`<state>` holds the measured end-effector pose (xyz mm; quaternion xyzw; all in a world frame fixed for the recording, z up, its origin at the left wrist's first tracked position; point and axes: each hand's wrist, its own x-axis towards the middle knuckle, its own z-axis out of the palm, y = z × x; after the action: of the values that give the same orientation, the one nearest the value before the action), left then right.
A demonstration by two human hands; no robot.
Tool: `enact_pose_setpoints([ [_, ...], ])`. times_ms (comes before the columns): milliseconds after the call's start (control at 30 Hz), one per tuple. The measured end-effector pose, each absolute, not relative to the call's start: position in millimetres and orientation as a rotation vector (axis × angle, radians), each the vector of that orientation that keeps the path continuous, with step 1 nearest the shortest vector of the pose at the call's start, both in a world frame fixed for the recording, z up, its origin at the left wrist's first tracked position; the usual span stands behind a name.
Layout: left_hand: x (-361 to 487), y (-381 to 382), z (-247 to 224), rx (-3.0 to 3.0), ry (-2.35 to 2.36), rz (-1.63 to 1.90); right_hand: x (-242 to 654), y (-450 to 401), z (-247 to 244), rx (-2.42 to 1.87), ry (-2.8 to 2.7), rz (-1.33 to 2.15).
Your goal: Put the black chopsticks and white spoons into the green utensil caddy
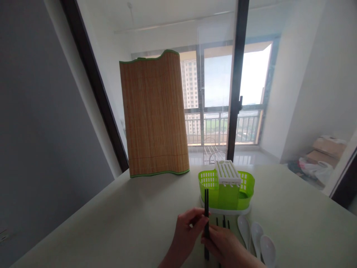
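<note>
A pair of black chopsticks (206,204) stands upright in the picture, pinched between the thumb and fingers of my left hand (189,226). Lower down, my right hand (220,242) has its fingers closed around the same pair. Several more dark chopsticks (224,221) lie on the table beyond my right hand, which partly hides them. To the right are three white spoons, a left one (244,227), a middle one (256,233) and a right one (267,247). Just past the hands sits a bright green cutlery basket (227,199) with a white slotted top (228,172).
A bamboo mat (156,119) with green edging stands upright at the back left of the pale table (117,223). Behind it are glass doors with a dark frame (235,82). Cardboard boxes and bags (320,160) lie on the floor at right.
</note>
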<state>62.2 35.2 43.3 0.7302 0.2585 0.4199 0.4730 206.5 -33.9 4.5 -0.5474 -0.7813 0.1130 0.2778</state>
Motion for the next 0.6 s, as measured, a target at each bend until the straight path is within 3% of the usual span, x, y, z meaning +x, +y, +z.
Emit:
enact_pose_setpoints([
  [367,42.7,39.2,97.7,2.076,0.530,0.799,207.2,-37.7,9.2,-1.547,-2.210,0.110],
  [600,38.8,79.1,172.1,2.164,0.536,1.363,208.0,-37.7,2.4,-1.616,-2.260,-0.061],
])
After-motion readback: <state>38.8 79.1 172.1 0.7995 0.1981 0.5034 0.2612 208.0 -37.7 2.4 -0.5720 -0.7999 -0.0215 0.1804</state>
